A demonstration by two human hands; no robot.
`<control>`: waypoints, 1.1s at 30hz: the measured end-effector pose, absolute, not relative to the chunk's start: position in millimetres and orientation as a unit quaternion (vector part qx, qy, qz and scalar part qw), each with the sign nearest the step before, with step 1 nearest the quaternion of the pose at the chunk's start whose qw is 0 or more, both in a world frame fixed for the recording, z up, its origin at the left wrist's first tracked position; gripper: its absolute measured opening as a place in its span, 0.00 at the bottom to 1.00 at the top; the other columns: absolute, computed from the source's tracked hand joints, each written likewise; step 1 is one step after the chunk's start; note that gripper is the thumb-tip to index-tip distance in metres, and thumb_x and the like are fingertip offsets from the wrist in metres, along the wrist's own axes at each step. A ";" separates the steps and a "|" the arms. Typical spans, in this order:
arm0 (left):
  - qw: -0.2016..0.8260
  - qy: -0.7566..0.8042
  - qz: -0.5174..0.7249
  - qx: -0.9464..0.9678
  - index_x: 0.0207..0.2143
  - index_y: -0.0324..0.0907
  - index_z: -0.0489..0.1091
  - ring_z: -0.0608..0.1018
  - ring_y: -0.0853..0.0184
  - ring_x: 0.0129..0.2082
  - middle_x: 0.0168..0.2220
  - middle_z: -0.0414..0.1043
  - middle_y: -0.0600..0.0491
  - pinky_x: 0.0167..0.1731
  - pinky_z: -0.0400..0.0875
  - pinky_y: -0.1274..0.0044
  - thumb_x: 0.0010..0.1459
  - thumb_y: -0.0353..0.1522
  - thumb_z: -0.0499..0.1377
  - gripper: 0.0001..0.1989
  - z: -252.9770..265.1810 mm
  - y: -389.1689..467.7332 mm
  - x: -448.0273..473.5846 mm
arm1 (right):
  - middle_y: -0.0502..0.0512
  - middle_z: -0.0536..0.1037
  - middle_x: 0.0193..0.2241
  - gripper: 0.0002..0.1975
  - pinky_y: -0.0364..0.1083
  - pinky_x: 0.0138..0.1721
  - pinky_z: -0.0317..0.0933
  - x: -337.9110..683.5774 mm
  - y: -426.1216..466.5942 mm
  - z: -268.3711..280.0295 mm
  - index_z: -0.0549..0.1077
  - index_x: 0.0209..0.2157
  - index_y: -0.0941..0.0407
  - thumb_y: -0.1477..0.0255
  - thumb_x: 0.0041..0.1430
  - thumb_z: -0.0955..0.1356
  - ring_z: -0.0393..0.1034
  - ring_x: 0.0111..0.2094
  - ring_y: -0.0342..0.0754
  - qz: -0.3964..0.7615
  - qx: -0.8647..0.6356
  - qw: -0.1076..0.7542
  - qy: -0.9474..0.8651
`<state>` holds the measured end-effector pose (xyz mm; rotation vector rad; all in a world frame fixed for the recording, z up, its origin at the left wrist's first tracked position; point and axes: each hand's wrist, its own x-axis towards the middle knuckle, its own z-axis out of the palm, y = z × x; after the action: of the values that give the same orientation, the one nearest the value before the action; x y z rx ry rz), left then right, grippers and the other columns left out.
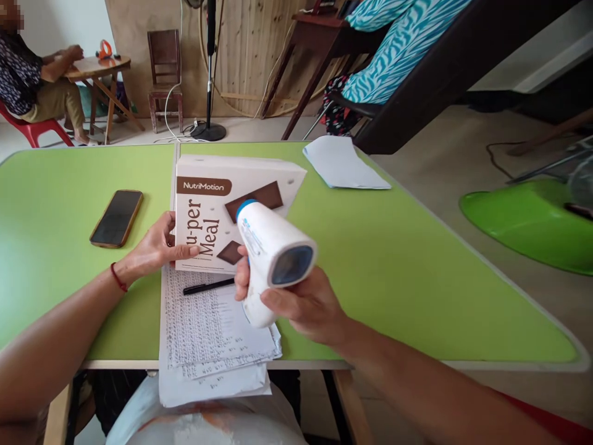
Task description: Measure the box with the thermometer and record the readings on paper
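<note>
My left hand (164, 246) grips the left edge of a white and brown NutriMotion meal box (204, 232), thumb on its front face. The box is upright on the green table. In my right hand (301, 303) is a white infrared thermometer (266, 244) with a blue front rim, held by its handle in front of the box and hiding part of it. The thermometer's dark display faces me. Handwritten sheets of paper (204, 334) lie below the box and overhang the near table edge. A black pen (208, 286) rests on them, its right end hidden behind my right hand.
On the green table (393, 278), a phone (117, 218) lies at left and a stack of white paper (345, 162) at the far right. Beyond are a stand fan (209, 131), a small wooden chair (164, 80) and a seated person (41, 80). A green plastic object (528, 219) is at right.
</note>
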<state>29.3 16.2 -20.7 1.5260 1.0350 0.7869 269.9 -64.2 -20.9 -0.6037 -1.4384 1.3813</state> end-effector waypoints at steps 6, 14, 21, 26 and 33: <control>0.538 0.429 0.324 0.650 0.47 0.40 0.64 0.78 0.61 0.35 0.44 0.75 0.45 0.24 0.71 0.75 0.44 0.45 0.73 0.34 -20.8 17.7 28.3 | 0.51 0.76 0.31 0.13 0.48 0.32 0.70 263.0 -54.7 -28.8 0.72 0.37 0.54 0.63 0.56 0.75 0.73 0.30 0.44 0.593 -0.255 0.511 -0.567; 0.530 0.446 0.308 0.653 0.47 0.39 0.63 0.77 0.61 0.35 0.46 0.73 0.44 0.24 0.71 0.74 0.42 0.47 0.73 0.37 -21.0 18.9 27.9 | 0.51 0.76 0.30 0.15 0.47 0.31 0.69 258.2 -54.2 -28.6 0.73 0.36 0.53 0.61 0.53 0.77 0.72 0.30 0.44 0.607 -0.263 0.511 -0.549; 0.525 0.454 0.298 0.656 0.48 0.39 0.63 0.75 0.66 0.30 0.45 0.74 0.44 0.20 0.69 0.77 0.41 0.47 0.74 0.37 -20.2 18.7 27.6 | 0.51 0.77 0.31 0.14 0.48 0.33 0.71 259.1 -54.3 -29.3 0.74 0.36 0.54 0.61 0.54 0.76 0.73 0.31 0.45 0.606 -0.267 0.514 -0.546; 0.524 0.441 0.294 0.666 0.48 0.39 0.64 0.76 0.65 0.33 0.47 0.73 0.43 0.22 0.69 0.78 0.44 0.46 0.73 0.34 -16.9 18.8 27.5 | 0.51 0.77 0.30 0.15 0.48 0.33 0.72 259.3 -53.4 -28.4 0.74 0.36 0.54 0.60 0.54 0.76 0.74 0.31 0.45 0.606 -0.266 0.510 -0.549; 0.524 0.421 0.314 0.670 0.46 0.40 0.65 0.75 0.67 0.29 0.43 0.74 0.46 0.18 0.69 0.79 0.45 0.43 0.74 0.31 -20.1 19.9 27.4 | 0.51 0.78 0.30 0.16 0.48 0.32 0.73 259.2 -52.9 -26.7 0.73 0.34 0.54 0.60 0.52 0.77 0.74 0.30 0.45 0.600 -0.282 0.512 -0.546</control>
<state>27.4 19.9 -20.1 1.6051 1.0088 0.7521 259.2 -52.9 -26.7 -0.6779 -1.3146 1.4439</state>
